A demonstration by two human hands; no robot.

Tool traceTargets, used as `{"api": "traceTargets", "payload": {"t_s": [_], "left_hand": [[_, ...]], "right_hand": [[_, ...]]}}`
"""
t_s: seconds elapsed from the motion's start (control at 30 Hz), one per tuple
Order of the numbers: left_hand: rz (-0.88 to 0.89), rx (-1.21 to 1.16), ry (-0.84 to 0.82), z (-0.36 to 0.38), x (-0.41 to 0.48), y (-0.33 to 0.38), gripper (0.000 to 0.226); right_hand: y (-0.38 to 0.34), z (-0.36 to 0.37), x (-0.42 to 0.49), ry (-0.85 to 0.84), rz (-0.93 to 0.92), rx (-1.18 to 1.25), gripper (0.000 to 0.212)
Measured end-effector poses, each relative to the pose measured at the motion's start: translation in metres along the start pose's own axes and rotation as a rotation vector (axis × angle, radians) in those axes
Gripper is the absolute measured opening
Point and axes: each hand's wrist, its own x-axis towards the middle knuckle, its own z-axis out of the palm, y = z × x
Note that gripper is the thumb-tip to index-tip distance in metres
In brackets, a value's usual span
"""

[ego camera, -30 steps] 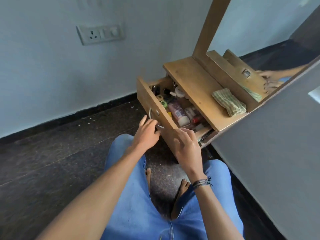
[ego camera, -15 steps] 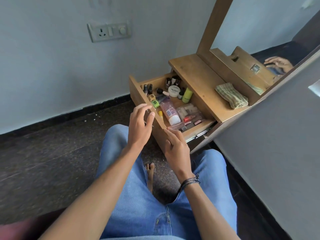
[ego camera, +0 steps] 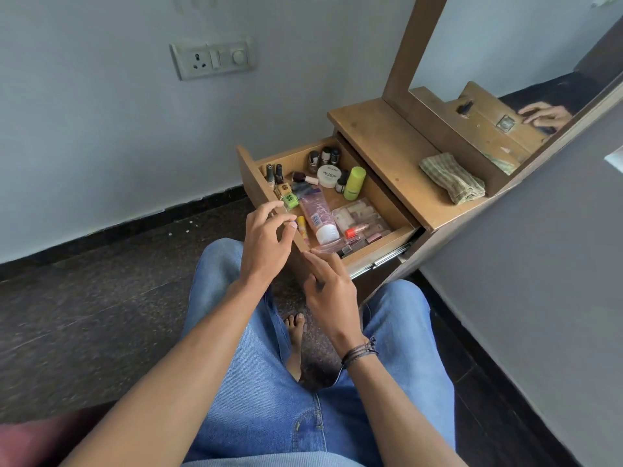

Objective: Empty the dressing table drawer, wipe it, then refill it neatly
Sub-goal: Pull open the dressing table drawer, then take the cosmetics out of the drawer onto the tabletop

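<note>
The left hand [ego camera: 266, 244] hides most of the front panel of the drawer [ego camera: 290, 160], and its fingertips [ego camera: 292, 225] smear a little. The right hand [ego camera: 332, 291] masks the drawer's near corner: touching it or just above, can't tell. Print on the white jar [ego camera: 328, 175] and the small bottles [ego camera: 325, 156] is too small to read. The clear pouch [ego camera: 360, 217] blurs its contents. The mirror [ego camera: 505, 45] runs off the top and right edges. At the near left corner, a dark red shape [ego camera: 30, 436] is blurred and cut off.

We see soft, even light, faint shadows, wide-angle bending at the edges, and slight blur on the left hand [ego camera: 266, 241].
</note>
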Motion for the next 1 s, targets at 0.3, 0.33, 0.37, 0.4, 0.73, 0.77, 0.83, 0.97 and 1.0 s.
{"api": "traceTargets", "payload": {"t_s": [0.3, 0.33, 0.37, 0.4, 0.73, 0.77, 0.83, 0.97, 1.0], "left_hand": [[0.005, 0.031, -0.006, -0.001, 0.0, 0.005, 0.025], [0.012, 0.038, 0.0, -0.001, -0.001, 0.007, 0.026], [0.028, 0.051, 0.004, -0.002, 0.0, 0.011, 0.029], [0.058, 0.074, -0.005, -0.001, 0.001, 0.015, 0.034], [0.168, 0.354, -0.455, 0.07, 0.071, 0.064, 0.059], [0.142, 0.397, -0.496, 0.079, 0.077, 0.066, 0.059], [0.091, 0.524, -0.563, 0.094, 0.083, 0.067, 0.054], [-0.113, 0.633, -0.658, 0.113, 0.087, 0.068, 0.039], [-0.139, 0.65, -0.664, 0.115, 0.088, 0.069, 0.038]], "right_hand": [[0.009, -0.008, 0.013, 0.149, 0.035, 0.193, 0.019], [0.011, -0.011, 0.016, 0.187, 0.062, 0.207, 0.016], [0.015, -0.013, 0.018, 0.223, 0.093, 0.216, 0.014], [0.019, -0.016, 0.019, 0.255, 0.13, 0.221, 0.013], [0.05, -0.042, 0.023, 0.444, 0.365, 0.274, 0.017], [0.052, -0.044, 0.023, 0.447, 0.371, 0.271, 0.018], [0.054, -0.046, 0.022, 0.456, 0.373, 0.263, 0.019], [0.059, -0.047, 0.022, 0.482, 0.366, 0.26, 0.02], [0.06, -0.047, 0.022, 0.48, 0.365, 0.259, 0.02]]}}
